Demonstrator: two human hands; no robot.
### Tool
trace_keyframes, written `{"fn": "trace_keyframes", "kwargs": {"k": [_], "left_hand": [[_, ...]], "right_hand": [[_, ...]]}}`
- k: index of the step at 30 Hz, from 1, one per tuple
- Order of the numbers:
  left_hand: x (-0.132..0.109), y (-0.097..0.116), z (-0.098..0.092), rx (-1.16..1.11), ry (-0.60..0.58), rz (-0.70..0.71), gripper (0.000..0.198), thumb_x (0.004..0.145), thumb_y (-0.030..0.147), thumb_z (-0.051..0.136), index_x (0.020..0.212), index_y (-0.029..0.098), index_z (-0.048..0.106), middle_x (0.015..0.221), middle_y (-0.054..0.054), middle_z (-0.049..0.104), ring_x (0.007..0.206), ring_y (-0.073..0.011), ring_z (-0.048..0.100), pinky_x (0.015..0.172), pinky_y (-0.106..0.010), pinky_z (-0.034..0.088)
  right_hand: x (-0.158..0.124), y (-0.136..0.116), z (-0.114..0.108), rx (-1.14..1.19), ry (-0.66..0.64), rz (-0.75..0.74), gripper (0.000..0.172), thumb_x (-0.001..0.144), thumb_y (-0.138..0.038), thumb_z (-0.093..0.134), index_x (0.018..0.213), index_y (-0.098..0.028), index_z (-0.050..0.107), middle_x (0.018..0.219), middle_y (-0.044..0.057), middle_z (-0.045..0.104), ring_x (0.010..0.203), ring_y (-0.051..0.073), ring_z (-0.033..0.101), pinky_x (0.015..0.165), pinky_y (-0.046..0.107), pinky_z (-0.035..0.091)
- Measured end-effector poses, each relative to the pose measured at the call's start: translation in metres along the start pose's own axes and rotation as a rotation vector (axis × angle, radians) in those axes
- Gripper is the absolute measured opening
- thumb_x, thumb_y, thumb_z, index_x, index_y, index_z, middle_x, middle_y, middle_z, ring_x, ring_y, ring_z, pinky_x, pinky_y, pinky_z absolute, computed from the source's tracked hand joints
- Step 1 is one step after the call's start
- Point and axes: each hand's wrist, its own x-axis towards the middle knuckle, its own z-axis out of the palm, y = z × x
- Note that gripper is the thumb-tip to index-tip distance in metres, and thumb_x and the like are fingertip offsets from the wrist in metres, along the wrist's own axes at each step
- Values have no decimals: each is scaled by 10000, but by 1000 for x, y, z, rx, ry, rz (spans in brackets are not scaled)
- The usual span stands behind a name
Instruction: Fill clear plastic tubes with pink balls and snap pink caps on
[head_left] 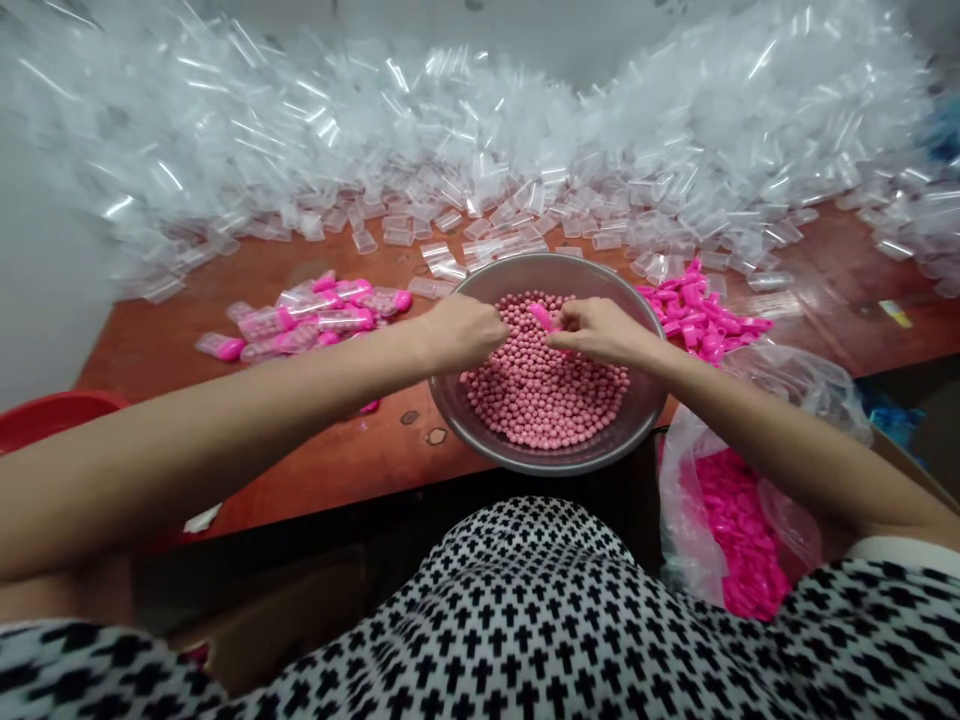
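Observation:
A grey metal bowl [541, 465] full of small round pink beads [544, 405] sits at the table's front edge. Over its left side, my left hand [466, 333] is curled closed, its back to the camera. Whatever lies inside those fingers is hidden. Above the right part of the beads, my right hand [606, 328] pinches a bright pink plastic cap [541, 316] between thumb and fingers. Left of the bowl lies a heap of clear tubes filled with beads and closed with pink caps [311, 318]. Loose pink caps [701, 312] are piled at the bowl's right.
A huge mound of clear empty plastic tubes [465, 140] covers the back of the reddish table [360, 462]. At lower right hangs a clear plastic bag [679, 500] of pink pieces [739, 530]. A red basin [56, 412] stands at the left edge.

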Motion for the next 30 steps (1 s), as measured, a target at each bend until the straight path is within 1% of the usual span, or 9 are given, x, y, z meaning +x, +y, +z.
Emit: {"fn": "trace_keyframes", "kwargs": {"k": [2, 5, 11, 14, 17, 20, 25, 27, 30], "left_hand": [[19, 12, 11, -22, -55, -14, 284, 844, 29, 480, 796, 96, 752, 794, -177, 741, 780, -260, 713, 682, -319, 486], [51, 26, 26, -112, -8, -17, 275, 836, 19, 497, 728, 86, 741, 781, -191, 738, 844, -276, 718, 727, -327, 490], [99, 38, 36, -390, 149, -55, 202, 907, 125, 521, 897, 81, 718, 975, -177, 745, 968, -270, 706, 823, -328, 515], [97, 36, 35, -640, 225, -63, 202, 961, 210, 515, 1068, 104, 649, 1002, -118, 738, 913, -193, 710, 806, -293, 542], [79, 35, 35, -1381, 284, 0, 191, 919, 243, 613, 1076, 136, 606, 1006, -79, 715, 860, -144, 700, 828, -320, 562], [59, 39, 35, -1981, 249, 129, 387, 715, 302, 850, 998, 159, 627, 1008, -46, 702, 882, -151, 690, 888, -377, 558], [46, 51, 38, -2092, 234, 162, 447, 662, 343, 899, 991, 152, 665, 975, -46, 715, 905, -164, 691, 921, -383, 549], [45, 52, 40, -2080, 267, 150, 428, 679, 347, 888, 991, 150, 673, 965, -40, 711, 893, -157, 686, 918, -378, 548], [41, 50, 42, -2064, 306, 135, 447, 679, 361, 881, 1016, 150, 677, 965, -41, 705, 874, -149, 677, 912, -374, 544]], "right_hand": [[-14, 11, -9, 378, 105, 52, 213, 804, -366, 683, 834, -162, 627, 787, 35, 696, 666, 157, 648, 581, 251, 476], [-36, 23, -17, 767, 239, 57, 399, 715, -484, 784, 898, -178, 607, 783, 3, 659, 566, 109, 604, 488, 224, 475], [-61, 38, -21, 924, 418, 23, 536, 622, -562, 848, 944, -197, 621, 658, -48, 612, 506, 87, 553, 455, 204, 441], [-62, 47, -20, 891, 429, 15, 454, 653, -561, 825, 830, -186, 641, 620, -44, 588, 502, 86, 524, 467, 214, 427], [-58, 52, -20, 788, 421, -8, 368, 719, -519, 785, 796, -180, 665, 615, -30, 604, 532, 104, 539, 505, 231, 438], [-51, 50, -16, 526, 475, -10, 280, 786, -431, 742, 875, -168, 705, 685, -2, 667, 612, 139, 594, 594, 263, 476], [-46, 28, -7, -64, 484, -47, 342, 914, -250, 589, 1233, -176, 683, 1109, 104, 753, 969, 248, 697, 855, 347, 513], [-51, 19, -6, -108, 453, -109, 411, 940, -201, 505, 1330, -145, 622, 1269, 137, 694, 1114, 269, 668, 938, 373, 504], [-58, 14, -6, 12, 414, -173, 449, 928, -193, 493, 1364, -135, 583, 1252, 129, 701, 1086, 245, 679, 952, 379, 521]]}}
